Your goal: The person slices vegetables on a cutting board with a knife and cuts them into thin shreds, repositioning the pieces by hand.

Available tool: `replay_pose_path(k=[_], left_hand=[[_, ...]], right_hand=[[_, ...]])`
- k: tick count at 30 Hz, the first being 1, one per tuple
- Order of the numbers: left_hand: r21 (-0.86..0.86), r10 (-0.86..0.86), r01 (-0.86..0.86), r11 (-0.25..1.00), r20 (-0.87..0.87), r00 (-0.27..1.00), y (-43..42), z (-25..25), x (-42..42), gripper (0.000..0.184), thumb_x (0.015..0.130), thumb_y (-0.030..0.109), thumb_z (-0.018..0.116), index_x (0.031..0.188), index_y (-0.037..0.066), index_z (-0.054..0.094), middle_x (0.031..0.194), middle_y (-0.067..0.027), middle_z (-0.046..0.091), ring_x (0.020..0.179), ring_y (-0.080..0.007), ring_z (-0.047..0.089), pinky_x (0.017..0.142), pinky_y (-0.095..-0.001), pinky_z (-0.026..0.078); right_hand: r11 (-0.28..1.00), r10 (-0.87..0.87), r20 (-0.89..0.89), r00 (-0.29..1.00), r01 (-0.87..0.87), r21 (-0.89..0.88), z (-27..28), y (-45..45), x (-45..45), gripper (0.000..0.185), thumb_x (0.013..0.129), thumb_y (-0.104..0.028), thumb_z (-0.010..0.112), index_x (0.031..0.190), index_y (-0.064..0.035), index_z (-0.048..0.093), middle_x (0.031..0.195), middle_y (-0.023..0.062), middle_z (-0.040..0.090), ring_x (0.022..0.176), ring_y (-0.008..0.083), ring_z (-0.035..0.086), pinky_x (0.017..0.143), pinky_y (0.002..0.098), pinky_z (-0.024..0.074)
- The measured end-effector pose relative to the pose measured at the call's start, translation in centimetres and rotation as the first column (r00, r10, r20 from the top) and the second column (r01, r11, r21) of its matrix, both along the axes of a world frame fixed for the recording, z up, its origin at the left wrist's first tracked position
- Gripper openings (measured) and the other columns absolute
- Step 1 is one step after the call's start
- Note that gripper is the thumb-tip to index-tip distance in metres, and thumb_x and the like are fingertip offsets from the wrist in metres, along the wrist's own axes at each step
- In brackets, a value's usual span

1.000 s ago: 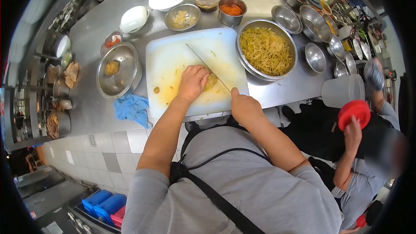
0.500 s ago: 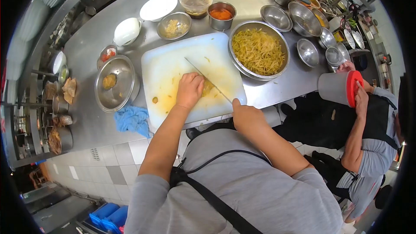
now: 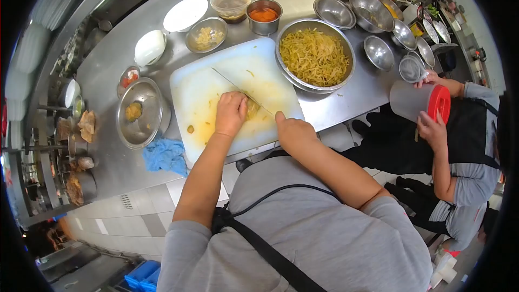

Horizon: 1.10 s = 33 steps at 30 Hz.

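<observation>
My right hand (image 3: 295,132) is wrapped round the handle of a kitchen knife (image 3: 231,81), whose long thin blade slants across the white cutting board (image 3: 194,94). Beside the blade, my left hand (image 3: 231,113) has its fingers curled down on a yellow-green vegetable (image 3: 251,109), partly covering it. Juice stains and small shreds lie around them, and a small round piece (image 3: 190,129) rests near the board's left side. Right of the board, a large steel bowl (image 3: 351,65) is heaped with yellow-green shreds (image 3: 313,57).
Left of the board are a steel bowl (image 3: 123,124) holding a yellow lump and a blue cloth (image 3: 164,155). Behind it stand a bowl of chopped bits (image 3: 190,40), a white dish (image 3: 185,14) and a pot of orange sauce (image 3: 264,26). A co-worker at right holds a red-lidded container (image 3: 413,100).
The whole view has shifted slightly. The knife and my right hand have moved a little left, closer to my left hand. The co-worker's container has tilted and the hand on it has lowered.
</observation>
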<state>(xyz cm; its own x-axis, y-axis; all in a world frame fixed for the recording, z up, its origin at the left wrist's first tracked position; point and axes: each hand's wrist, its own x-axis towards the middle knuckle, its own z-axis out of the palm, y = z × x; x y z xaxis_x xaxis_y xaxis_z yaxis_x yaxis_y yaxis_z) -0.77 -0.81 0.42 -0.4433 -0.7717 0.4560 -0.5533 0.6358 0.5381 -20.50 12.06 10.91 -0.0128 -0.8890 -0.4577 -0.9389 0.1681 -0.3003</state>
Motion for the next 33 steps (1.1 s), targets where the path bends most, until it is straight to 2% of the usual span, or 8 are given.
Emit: replay_pose_path(k=[3, 9, 13, 15, 17, 24, 26, 33], left_hand=[[0.033, 0.016, -0.016, 0.999, 0.016, 1.000, -0.2, -0.2, -0.2, 0.007, 0.095, 0.010, 0.071, 0.100, 0.005, 0.070, 0.105, -0.0144, 0.072, 0.104, -0.0386, 0.064, 0.093, -0.0492, 0.053], [0.009, 0.017, -0.017, 1.000, 0.001, 1.000, -0.1, -0.7, 0.0, 0.007, 0.094, 0.009, 0.071, 0.099, 0.004, 0.070, 0.105, -0.0153, 0.071, 0.104, -0.0392, 0.064, 0.094, -0.0490, 0.053], [0.001, 0.026, -0.026, 1.000, -0.001, 1.000, -0.1, -0.6, -0.3, 0.007, 0.094, 0.008, 0.071, 0.099, 0.004, 0.070, 0.106, -0.0156, 0.072, 0.104, -0.0388, 0.064, 0.094, -0.0483, 0.053], [0.023, 0.034, -0.034, 0.999, 0.011, 0.999, -0.2, -0.5, -0.1, 0.007, 0.094, 0.008, 0.072, 0.099, 0.003, 0.070, 0.106, -0.0156, 0.072, 0.104, -0.0386, 0.064, 0.094, -0.0481, 0.053], [0.005, 0.014, -0.013, 1.000, -0.011, 1.000, -0.2, -0.8, -0.1, 0.009, 0.095, 0.008, 0.071, 0.102, 0.003, 0.071, 0.106, -0.0153, 0.072, 0.104, -0.0384, 0.064, 0.094, -0.0479, 0.053], [-0.031, 0.032, -0.033, 0.999, -0.038, 0.999, 0.9, 0.9, 0.0, 0.014, 0.096, 0.012, 0.074, 0.108, 0.005, 0.073, 0.112, -0.0151, 0.070, 0.106, -0.0376, 0.062, 0.095, -0.0484, 0.052], [-0.151, 0.173, -0.163, 0.975, 0.059, 0.983, 2.0, 1.9, 0.1, 0.014, 0.095, 0.014, 0.076, 0.107, 0.008, 0.074, 0.115, -0.0139, 0.068, 0.107, -0.0367, 0.062, 0.095, -0.0478, 0.052], [-0.082, 0.092, -0.086, 0.993, 0.072, 0.993, 1.5, -0.5, 0.6, 0.015, 0.094, 0.012, 0.076, 0.109, 0.010, 0.075, 0.113, -0.0117, 0.067, 0.105, -0.0356, 0.062, 0.093, -0.0466, 0.053]], right_hand=[[0.998, -0.008, -0.001, 1.000, 0.008, 0.066, 4.5, 1.0, -0.1, 0.019, 0.102, -0.013, 0.056, 0.119, -0.0025, 0.055, 0.101, 0.0225, 0.078, 0.097, 0.0408, 0.079, 0.083, 0.0504, 0.0624], [0.999, 0.019, 0.023, 1.000, -0.020, 0.037, -0.3, -0.2, -0.5, 0.020, 0.101, -0.013, 0.056, 0.118, -0.0022, 0.054, 0.102, 0.0231, 0.078, 0.096, 0.0405, 0.079, 0.084, 0.0512, 0.0625], [1.000, 0.029, 0.040, 0.999, -0.028, -0.014, 3.7, 1.1, -0.6, 0.020, 0.100, -0.009, 0.054, 0.118, -0.0001, 0.052, 0.095, 0.0248, 0.077, 0.088, 0.0427, 0.078, 0.077, 0.0542, 0.0619], [0.992, 0.000, 0.035, 0.999, -0.004, 0.124, 3.2, 1.7, -0.6, 0.020, 0.101, -0.009, 0.053, 0.120, -0.0011, 0.052, 0.097, 0.0240, 0.077, 0.092, 0.0425, 0.078, 0.079, 0.0537, 0.0621], [0.996, -0.001, 0.044, 0.999, -0.003, 0.085, -0.9, 1.0, -0.6, 0.019, 0.103, -0.010, 0.052, 0.120, -0.0024, 0.052, 0.100, 0.0237, 0.077, 0.094, 0.0419, 0.078, 0.081, 0.0529, 0.0621], [0.999, 0.010, 0.050, 0.999, -0.012, 0.034, -2.6, -0.7, 0.0, 0.019, 0.105, -0.011, 0.049, 0.122, -0.0024, 0.051, 0.103, 0.0246, 0.076, 0.098, 0.0416, 0.078, 0.082, 0.0516, 0.0625], [0.999, 0.008, 0.045, 0.999, -0.009, 0.036, -2.8, -0.9, 0.2, 0.019, 0.105, -0.011, 0.049, 0.122, -0.0022, 0.051, 0.104, 0.0249, 0.076, 0.098, 0.0416, 0.078, 0.082, 0.0514, 0.0626], [0.991, 0.030, 0.007, 1.000, -0.031, 0.133, 5.8, 0.0, 0.2, 0.022, 0.102, -0.007, 0.052, 0.123, -0.0014, 0.051, 0.106, 0.0261, 0.077, 0.100, 0.0425, 0.078, 0.084, 0.0518, 0.0625]])
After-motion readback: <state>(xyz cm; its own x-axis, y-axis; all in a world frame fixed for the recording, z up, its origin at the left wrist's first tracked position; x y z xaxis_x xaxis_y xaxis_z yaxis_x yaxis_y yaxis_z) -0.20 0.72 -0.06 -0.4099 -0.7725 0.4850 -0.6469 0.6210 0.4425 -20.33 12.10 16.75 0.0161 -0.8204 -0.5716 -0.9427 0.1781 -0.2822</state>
